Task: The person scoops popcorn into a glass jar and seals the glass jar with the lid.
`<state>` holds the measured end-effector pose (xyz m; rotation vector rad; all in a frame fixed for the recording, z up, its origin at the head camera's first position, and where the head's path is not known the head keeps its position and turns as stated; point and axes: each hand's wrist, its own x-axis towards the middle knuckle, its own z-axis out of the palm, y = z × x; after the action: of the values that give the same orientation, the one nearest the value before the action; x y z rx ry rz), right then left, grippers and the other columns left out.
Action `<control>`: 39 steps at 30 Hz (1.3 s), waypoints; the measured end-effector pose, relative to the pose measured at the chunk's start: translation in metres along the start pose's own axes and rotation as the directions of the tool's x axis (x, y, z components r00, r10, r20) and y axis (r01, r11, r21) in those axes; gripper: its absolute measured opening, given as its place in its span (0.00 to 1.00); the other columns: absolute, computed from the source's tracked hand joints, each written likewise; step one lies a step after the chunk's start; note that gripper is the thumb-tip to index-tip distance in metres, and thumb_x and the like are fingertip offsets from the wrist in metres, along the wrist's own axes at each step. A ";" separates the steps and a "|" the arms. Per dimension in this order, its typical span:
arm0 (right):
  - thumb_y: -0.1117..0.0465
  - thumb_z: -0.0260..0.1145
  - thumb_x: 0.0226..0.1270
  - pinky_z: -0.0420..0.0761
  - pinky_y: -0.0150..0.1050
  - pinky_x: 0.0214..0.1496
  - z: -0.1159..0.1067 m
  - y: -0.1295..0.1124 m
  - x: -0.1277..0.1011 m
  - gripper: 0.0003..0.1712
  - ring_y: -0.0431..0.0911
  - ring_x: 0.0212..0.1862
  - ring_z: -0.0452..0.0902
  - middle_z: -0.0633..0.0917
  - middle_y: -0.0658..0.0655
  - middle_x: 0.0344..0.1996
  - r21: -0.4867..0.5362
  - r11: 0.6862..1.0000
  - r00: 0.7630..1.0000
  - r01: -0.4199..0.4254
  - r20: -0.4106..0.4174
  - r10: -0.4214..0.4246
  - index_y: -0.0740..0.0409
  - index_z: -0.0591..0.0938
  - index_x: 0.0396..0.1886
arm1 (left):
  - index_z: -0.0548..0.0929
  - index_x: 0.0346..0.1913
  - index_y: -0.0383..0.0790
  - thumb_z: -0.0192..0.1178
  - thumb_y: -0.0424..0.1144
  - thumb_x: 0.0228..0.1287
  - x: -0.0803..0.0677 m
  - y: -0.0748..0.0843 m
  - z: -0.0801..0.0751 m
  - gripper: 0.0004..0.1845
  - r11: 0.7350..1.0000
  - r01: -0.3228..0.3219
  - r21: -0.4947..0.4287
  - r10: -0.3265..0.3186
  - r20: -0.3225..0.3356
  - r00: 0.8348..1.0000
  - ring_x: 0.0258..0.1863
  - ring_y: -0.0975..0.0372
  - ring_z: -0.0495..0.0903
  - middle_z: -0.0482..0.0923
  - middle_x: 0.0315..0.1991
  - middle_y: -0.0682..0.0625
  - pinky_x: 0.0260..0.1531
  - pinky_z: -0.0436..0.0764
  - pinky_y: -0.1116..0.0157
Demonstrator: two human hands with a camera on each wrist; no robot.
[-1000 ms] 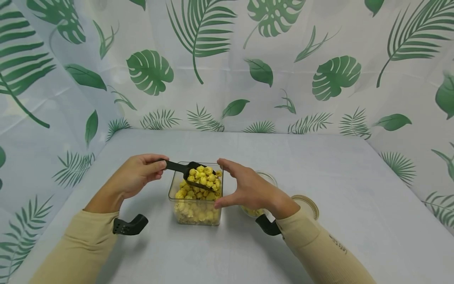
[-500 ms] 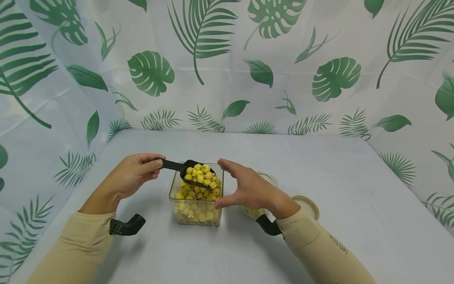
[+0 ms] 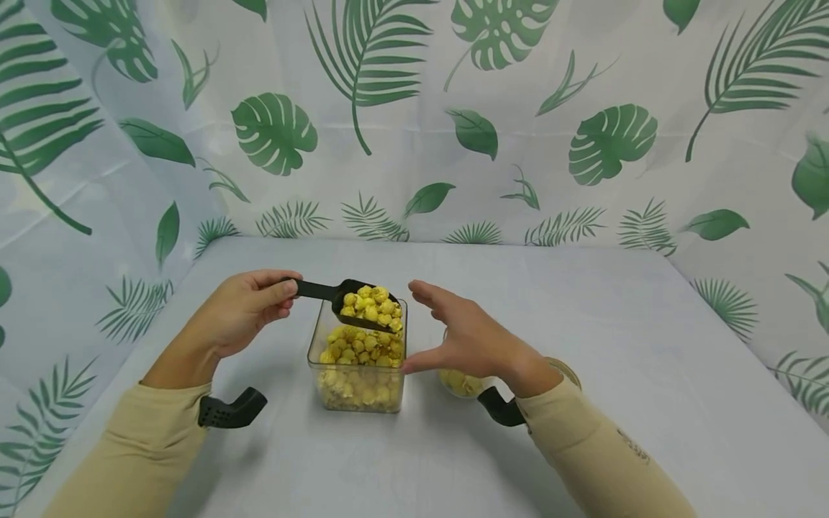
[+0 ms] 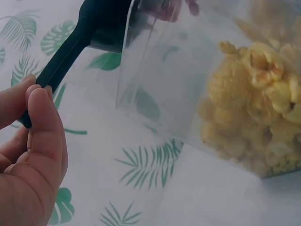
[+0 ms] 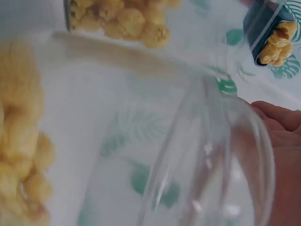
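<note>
The left hand [image 3: 242, 311] had lifted the black scoop [image 3: 350, 302], its fingers pinching the handle, so the heaped popcorn [image 3: 372, 306] now rode clear above the rim of the square container [image 3: 358, 374] on the bench [image 3: 583, 302]. The right hand [image 3: 476, 342] had let go of the container's right wall, fingers spread and released just beside it. A small bowl [image 3: 460, 383] sat behind that hand, so the load looked ready to travel right.

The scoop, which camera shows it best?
The head view: the whole black scoop shows, heaped with popcorn, its handle pinched by the left hand. The left wrist view shows only the handle and the bowl's back; the right wrist view shows just a blurred tip.
</note>
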<state>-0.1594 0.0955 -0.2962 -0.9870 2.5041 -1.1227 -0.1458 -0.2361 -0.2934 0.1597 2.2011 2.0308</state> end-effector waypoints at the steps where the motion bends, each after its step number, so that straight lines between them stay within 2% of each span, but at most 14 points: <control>1: 0.49 0.82 0.53 0.64 0.48 0.71 -0.002 0.000 -0.002 0.64 0.54 0.74 0.59 0.61 0.59 0.76 0.002 1.000 1.000 -0.006 -0.012 0.006 0.61 0.53 0.80 | 0.74 0.58 0.25 0.55 0.36 0.77 0.000 0.001 0.002 0.16 1.000 -0.006 0.000 0.006 0.002 1.000 0.34 0.64 0.76 0.75 0.35 0.50 0.39 0.80 0.71; 4: 0.49 0.82 0.53 0.65 0.51 0.71 -0.011 0.002 -0.010 0.63 0.56 0.73 0.61 0.62 0.60 0.75 -0.006 0.999 0.998 -0.035 -0.050 0.034 0.62 0.54 0.79 | 0.71 0.60 0.22 0.54 0.35 0.77 0.001 0.005 0.008 0.19 1.000 -0.014 -0.006 0.014 0.005 1.000 0.34 0.64 0.76 0.75 0.35 0.50 0.39 0.80 0.72; 11: 0.43 0.80 0.52 0.68 0.60 0.66 -0.025 0.017 -0.030 0.61 0.64 0.67 0.67 0.64 0.60 0.74 -0.156 0.983 0.986 -0.096 -0.152 0.072 0.61 0.59 0.78 | 0.69 0.62 0.20 0.54 0.35 0.77 0.006 0.014 0.024 0.21 0.999 -0.017 -0.027 0.018 0.010 1.000 0.34 0.65 0.76 0.75 0.36 0.50 0.39 0.79 0.72; 13: 0.44 0.81 0.52 0.69 0.61 0.65 -0.026 0.022 -0.035 0.60 0.64 0.66 0.68 0.65 0.61 0.73 -0.167 0.980 0.983 -0.107 -0.168 0.078 0.61 0.60 0.77 | 0.69 0.63 0.21 0.54 0.35 0.78 0.009 0.016 0.030 0.21 0.999 -0.018 -0.032 0.019 0.022 1.000 0.34 0.65 0.76 0.75 0.36 0.50 0.39 0.79 0.72; 19: 0.45 0.82 0.49 0.67 0.62 0.66 -0.023 0.036 -0.042 0.60 0.60 0.69 0.64 0.68 0.63 0.72 -0.133 0.977 0.974 -0.165 -0.179 0.140 0.62 0.62 0.76 | 0.69 0.63 0.20 0.52 0.34 0.78 0.015 0.019 0.045 0.21 0.999 -0.022 -0.042 0.024 0.055 0.998 0.34 0.65 0.76 0.75 0.36 0.49 0.40 0.80 0.71; 24: 0.49 0.82 0.50 0.66 0.61 0.67 -0.016 0.048 -0.043 0.57 0.57 0.69 0.65 0.70 0.60 0.70 -0.079 0.973 0.965 -0.216 -0.170 0.201 0.60 0.63 0.75 | 0.71 0.62 0.20 0.52 0.33 0.78 0.020 0.020 0.055 0.19 0.999 -0.032 -0.043 0.034 0.052 0.998 0.33 0.65 0.76 0.75 0.35 0.50 0.39 0.80 0.72; 33: 0.49 0.80 0.54 0.71 0.62 0.63 -0.014 0.058 -0.049 0.55 0.63 0.64 0.71 0.73 0.61 0.68 -0.050 0.979 0.968 -0.196 -0.167 0.185 0.61 0.62 0.75 | 0.72 0.62 0.20 0.53 0.32 0.77 0.030 0.024 0.069 0.19 0.999 -0.023 -0.023 0.025 0.066 0.998 0.34 0.64 0.75 0.75 0.36 0.49 0.40 0.80 0.71; 39: 0.48 0.81 0.52 0.71 0.62 0.63 -0.013 0.061 -0.049 0.57 0.65 0.64 0.71 0.69 0.63 0.70 -0.016 0.977 0.965 -0.213 -0.162 0.207 0.60 0.61 0.76 | 0.73 0.61 0.21 0.54 0.31 0.76 0.038 0.024 0.079 0.18 1.000 -0.017 -0.020 0.019 0.096 0.995 0.35 0.63 0.76 0.76 0.37 0.48 0.41 0.81 0.70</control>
<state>-0.1583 0.1648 -0.3353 -0.6411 2.6849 -1.1372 -0.1698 -0.1495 -0.2768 0.2704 2.1292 2.0082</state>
